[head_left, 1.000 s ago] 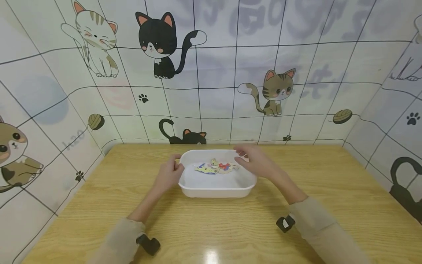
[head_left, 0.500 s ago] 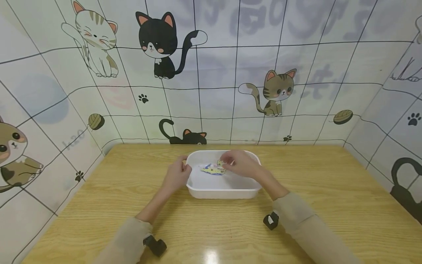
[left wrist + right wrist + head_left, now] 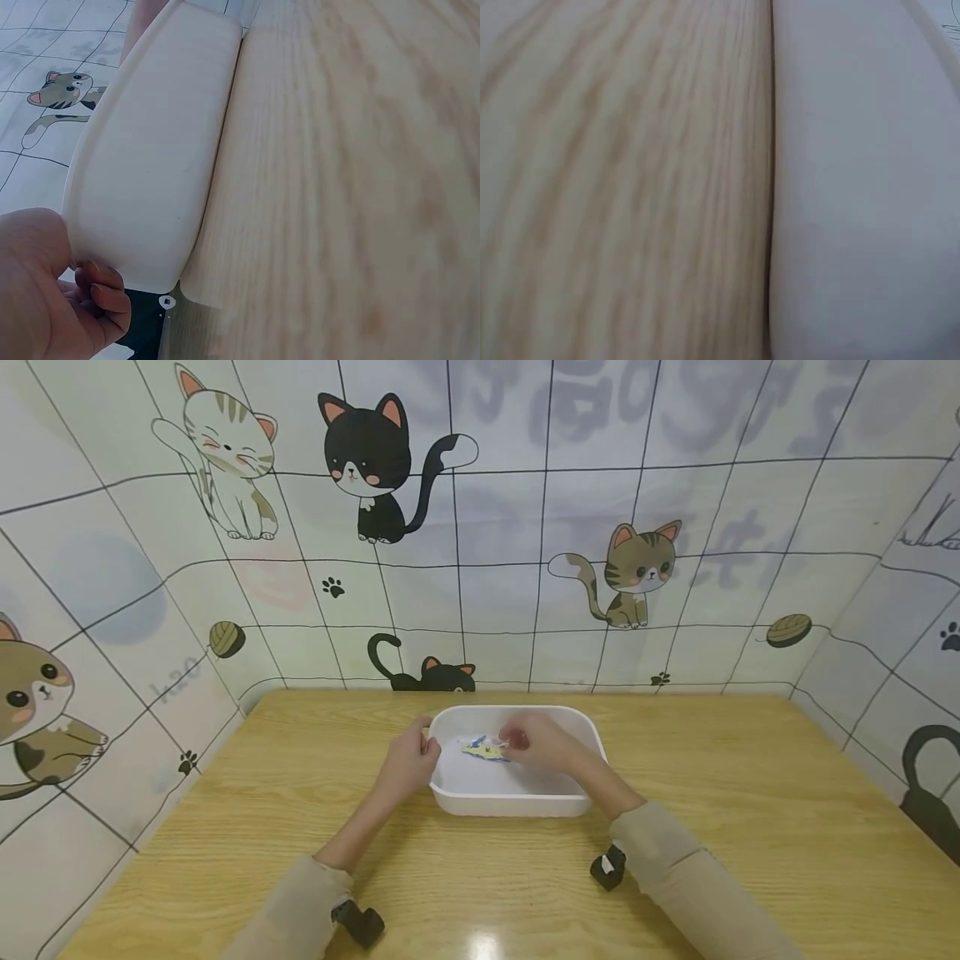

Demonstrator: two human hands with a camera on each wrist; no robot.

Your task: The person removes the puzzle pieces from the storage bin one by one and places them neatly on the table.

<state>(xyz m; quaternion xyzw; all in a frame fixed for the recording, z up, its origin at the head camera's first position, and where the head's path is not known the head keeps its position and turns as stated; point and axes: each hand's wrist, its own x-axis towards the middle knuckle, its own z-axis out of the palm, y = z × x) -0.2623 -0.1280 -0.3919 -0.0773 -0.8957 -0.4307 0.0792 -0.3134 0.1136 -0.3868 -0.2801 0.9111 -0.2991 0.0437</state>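
Observation:
A white plastic tray (image 3: pixel 513 804) rests on the wooden table. My left hand (image 3: pixel 408 760) grips its left rim, the thumb on the near side; the left wrist view shows the fingers curled at the tray's edge, beside its outer wall. Inside the tray lies a flat yellow and blue cut-out piece (image 3: pixel 483 749), with a small pale bit to its left. My right hand (image 3: pixel 543 743) is down in the tray, its fingers bent over the right part of the pieces. The hand hides the red piece, and what its fingertips hold is hidden too.
The wooden table (image 3: pixel 300 777) runs to a cloth backdrop (image 3: pixel 510 593) printed with cats and grid lines. A small black wrist camera (image 3: pixel 608 867) hangs by the right sleeve, another black wrist camera (image 3: pixel 360 923) by the left.
My right hand has moved left and down from over the tray's right rim onto the pieces, covering several of them. The tray and my left hand have shifted slightly to the right.

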